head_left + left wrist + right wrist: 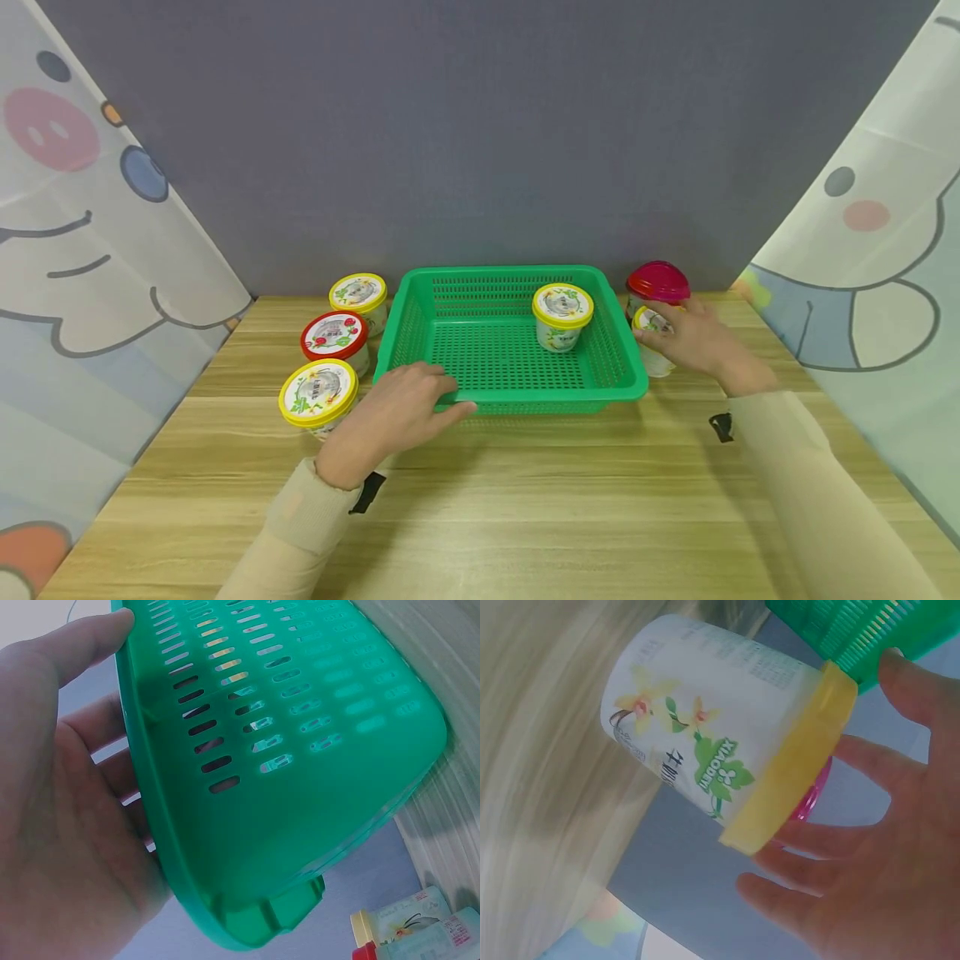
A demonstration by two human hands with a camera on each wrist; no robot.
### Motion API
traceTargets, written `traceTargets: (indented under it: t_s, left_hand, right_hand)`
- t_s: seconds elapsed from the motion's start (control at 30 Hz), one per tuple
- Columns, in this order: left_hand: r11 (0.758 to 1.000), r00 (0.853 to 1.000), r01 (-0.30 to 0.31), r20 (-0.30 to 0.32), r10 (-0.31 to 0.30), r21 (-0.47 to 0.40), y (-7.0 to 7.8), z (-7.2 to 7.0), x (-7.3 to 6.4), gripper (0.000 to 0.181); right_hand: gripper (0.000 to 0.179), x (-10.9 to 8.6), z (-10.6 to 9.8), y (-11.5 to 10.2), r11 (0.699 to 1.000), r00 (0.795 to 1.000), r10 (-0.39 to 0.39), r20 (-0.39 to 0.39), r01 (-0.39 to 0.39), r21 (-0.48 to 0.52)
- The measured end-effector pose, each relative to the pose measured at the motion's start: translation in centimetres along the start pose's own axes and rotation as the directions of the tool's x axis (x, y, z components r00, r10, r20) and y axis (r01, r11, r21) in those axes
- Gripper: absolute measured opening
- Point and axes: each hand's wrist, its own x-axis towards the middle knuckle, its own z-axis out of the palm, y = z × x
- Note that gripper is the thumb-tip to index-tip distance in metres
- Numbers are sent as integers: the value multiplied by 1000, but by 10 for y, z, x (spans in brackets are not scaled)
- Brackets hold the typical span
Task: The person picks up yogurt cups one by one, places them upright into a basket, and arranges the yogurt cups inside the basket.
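Observation:
A green basket [510, 402] with slotted walls stands in the middle of the table, a yellow-lidded tub [562, 317] inside on its right. My left hand [401, 408] holds the basket's front-left rim [142, 761], fingers over the inner side and thumb on the near side. Right of the basket, my right hand [693, 337] is at another yellow-lidded tub [705, 727]. Its fingers are spread beside the yellow lid [795, 761], and the thumb stands away from it. Behind that tub is one with a domed magenta lid [660, 281], partly hidden.
Left of the basket stand a red-lidded tub [334, 337] and two yellow-lidded tubs, one at the back [358, 292] and one in front [318, 393]. The wooden table [510, 508] meets a grey panel [480, 142] behind. Cartoon-printed cloths flank both sides.

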Motion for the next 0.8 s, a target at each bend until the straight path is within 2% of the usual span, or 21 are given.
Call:
traceTargets:
  t_s: [0.23,0.43,0.57,0.8]
  left_hand:
    - [1000,1000,5,4,-5,0,0,0,0,35]
    - [1000,1000,3,10,-3,-5,0,0,0,35]
    - [1000,1000,1,7,-1,-9,0,0,0,36]
    - [1000,1000,1,10,-1,-7,0,1,1,36]
  right_hand:
    - [80,4,3,1,998,996,65,61,-64,-15]
    - [77,6,4,0,998,994,70,79,-69,-10]
    - [74,11,2,0,999,995,50,85,-48,-20]
    - [62,17,-5,0,997,994,-32,109,39,-60]
